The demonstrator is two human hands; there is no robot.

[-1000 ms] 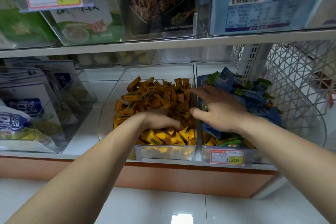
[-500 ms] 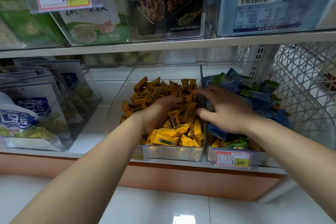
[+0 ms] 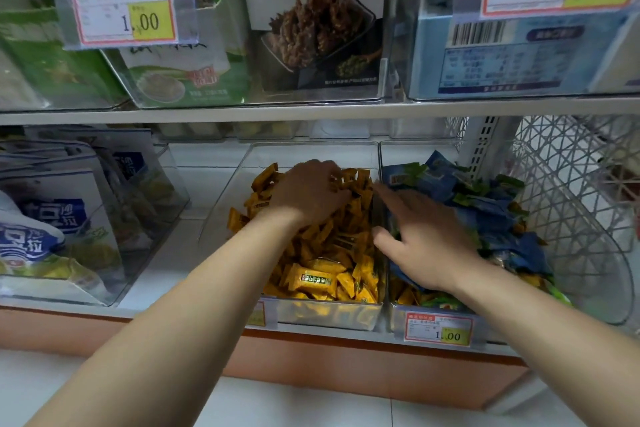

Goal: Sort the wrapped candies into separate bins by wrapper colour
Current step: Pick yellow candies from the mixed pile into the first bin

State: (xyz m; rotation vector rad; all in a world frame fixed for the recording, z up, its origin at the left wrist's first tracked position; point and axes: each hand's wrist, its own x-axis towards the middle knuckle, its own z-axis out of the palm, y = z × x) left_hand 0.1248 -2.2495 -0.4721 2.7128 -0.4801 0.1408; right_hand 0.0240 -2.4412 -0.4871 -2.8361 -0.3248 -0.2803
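Left hand point(image 3: 308, 196) now further back on yellow candies point(image 3: 329, 274) in middle clear bin point(image 3: 329, 314), fingers bent over pile, grip unclear, right hand point(image 3: 426, 243) spread flat on blue and green candies point(image 3: 485, 204) in neighbouring bin point(image 3: 396, 317), white shelf point(image 3: 166, 253), wire basket point(image 3: 571, 184) at right, tiled floor point(image 3: 311, 406) below

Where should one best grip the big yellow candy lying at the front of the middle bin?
Pinch the big yellow candy across its short width, coming from above: it lies flat on top of the yellow heap, label up, uncovered.
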